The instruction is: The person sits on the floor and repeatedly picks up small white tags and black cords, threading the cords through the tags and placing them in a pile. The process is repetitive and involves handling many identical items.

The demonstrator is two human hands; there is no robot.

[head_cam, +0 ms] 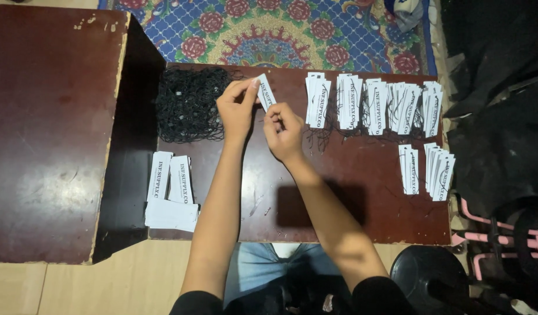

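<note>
Looks like you're mid-threading here: your left hand (237,108) has a white paper tag (265,91) pinched between thumb and fingertips, just above the middle of the frame, and your right hand (283,129) sits right beside it with fingers closed in a pinch just below the tag's lower end. I'd guess that pinch has a thin black string in it, but it's too fine to see for sure. Both hands hover over the dark brown table (350,210).

My read is that the next bit needs a steady tag and a fine fingertip feed at its end. That's a judgement call, though, since any hole in the tag doesn't show.

Counts, as best I can tell:
- One tangled pile of black string (190,104), just left of your left hand.
- Five bunches of finished tags (374,105) in a row along the upper right, with black strings trailing out under them.
- Two more smaller bunches (427,169) below that row, at the right edge.
- One stack of plain tags (171,195) at the lower left of the table, roughly three piles overlapping. I can't count single tags in any of these.

Second dark table (47,128) on the left, flowered rug (269,29) up top.
</note>
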